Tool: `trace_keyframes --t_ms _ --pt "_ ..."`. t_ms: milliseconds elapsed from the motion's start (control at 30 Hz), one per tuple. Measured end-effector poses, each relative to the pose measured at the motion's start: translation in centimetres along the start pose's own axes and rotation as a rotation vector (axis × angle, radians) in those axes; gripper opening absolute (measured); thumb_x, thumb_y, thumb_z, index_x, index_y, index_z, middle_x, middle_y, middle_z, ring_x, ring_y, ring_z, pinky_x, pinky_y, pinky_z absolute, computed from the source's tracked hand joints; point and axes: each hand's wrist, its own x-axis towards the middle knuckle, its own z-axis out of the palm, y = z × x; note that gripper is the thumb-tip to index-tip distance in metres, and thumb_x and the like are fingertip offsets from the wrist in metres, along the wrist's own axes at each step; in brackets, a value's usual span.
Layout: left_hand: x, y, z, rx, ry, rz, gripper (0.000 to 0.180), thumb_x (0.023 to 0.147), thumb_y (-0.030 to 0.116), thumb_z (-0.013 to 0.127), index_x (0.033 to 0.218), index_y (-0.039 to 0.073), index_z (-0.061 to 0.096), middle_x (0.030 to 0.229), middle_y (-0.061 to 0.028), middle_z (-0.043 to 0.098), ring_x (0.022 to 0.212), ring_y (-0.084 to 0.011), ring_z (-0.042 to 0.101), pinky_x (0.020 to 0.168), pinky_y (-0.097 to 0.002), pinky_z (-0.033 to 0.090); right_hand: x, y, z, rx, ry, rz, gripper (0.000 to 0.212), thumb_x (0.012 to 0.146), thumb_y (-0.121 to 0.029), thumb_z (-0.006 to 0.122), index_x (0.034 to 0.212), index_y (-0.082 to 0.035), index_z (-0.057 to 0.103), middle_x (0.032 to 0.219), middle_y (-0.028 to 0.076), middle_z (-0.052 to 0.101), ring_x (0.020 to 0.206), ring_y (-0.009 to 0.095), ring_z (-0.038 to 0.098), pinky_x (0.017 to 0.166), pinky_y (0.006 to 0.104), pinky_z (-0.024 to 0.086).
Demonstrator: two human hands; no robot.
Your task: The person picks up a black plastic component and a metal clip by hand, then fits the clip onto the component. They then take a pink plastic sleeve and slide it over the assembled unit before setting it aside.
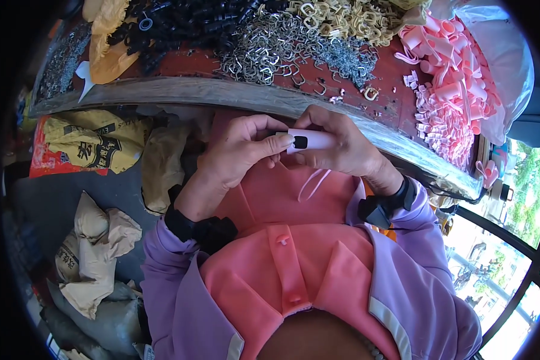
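Observation:
Just off the front edge of the table, my two hands meet on a pale pink plastic tube (315, 140). My right hand (345, 144) is closed around its body. With thumb and fingers my left hand (249, 144) pinches the tube's left end, where a small black piece (300, 142) shows against the pink. A thin pink cord loop (311, 185) hangs beneath the hands. What the left fingers hold behind the thumb is hidden.
Bent metal hooks (261, 48), cream plastic rings (348, 21) and black plastic parts (186, 27) lie heaped on the red tabletop (189, 63). Pink tubes (453, 66) and small pink clips (444, 126) pile up at the right. Paper sacks (96, 240) lie at the left, below the table.

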Motion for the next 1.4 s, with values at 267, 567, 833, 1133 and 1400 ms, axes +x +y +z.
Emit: trace_keyframes --t_ms 267,567,833,1133,1400 --pt "-0.4 -0.4 0.3 -0.051 -0.05 0.031 0.029 0.079 0.014 0.057 0.102 -0.002 0.049 0.076 -0.0044 0.056 0.058 -0.0065 0.051 0.051 -0.018 0.042 -0.5 -0.9 -0.9 -0.226 -0.091 -0.122 0.036 0.063 -0.006 0.068 0.093 0.0 0.049 0.081 0.005 0.055 0.073 0.01 0.053 0.061 0.0217 0.043" --pt "-1.7 0.2 -0.7 -0.037 0.06 0.035 0.034 0.076 0.014 0.062 0.101 -0.005 0.047 0.074 -0.0066 0.056 0.059 -0.0075 0.052 0.051 -0.0194 0.044 -2.4 -1.0 -2.4 -0.274 -0.026 -0.146 0.035 0.063 -0.006 0.068 0.091 0.002 0.051 0.079 0.007 0.055 0.072 0.015 0.055 0.059 0.0253 0.043" --pt "-1.3 -0.8 0.4 0.007 -0.034 -0.005 0.035 0.079 0.014 0.057 0.107 -0.004 0.047 0.078 -0.0055 0.056 0.06 -0.007 0.051 0.052 -0.019 0.043 -1.2 -0.7 -0.2 -0.341 -0.068 -0.188 0.032 0.065 -0.004 0.067 0.091 0.002 0.05 0.078 0.008 0.055 0.067 0.012 0.055 0.056 0.0239 0.044" --pt "-1.5 -0.9 0.7 0.014 0.059 -0.038 0.033 0.08 0.014 0.057 0.106 -0.004 0.049 0.083 -0.0078 0.058 0.066 -0.0091 0.055 0.058 -0.0188 0.046 -1.1 2.6 1.8 -0.297 0.161 -0.434 0.029 0.07 -0.006 0.066 0.092 0.001 0.049 0.075 0.006 0.057 0.05 0.005 0.05 0.043 0.019 0.041" --pt "-1.4 -1.6 0.5 0.115 0.098 0.101 0.033 0.08 0.014 0.057 0.106 -0.004 0.049 0.087 -0.0093 0.058 0.07 -0.0112 0.057 0.061 -0.0198 0.048 -1.4 0.7 1.3 -0.211 0.056 -0.128 0.028 0.07 -0.006 0.066 0.092 0.0 0.05 0.08 0.006 0.057 0.067 0.009 0.054 0.055 0.0225 0.043"
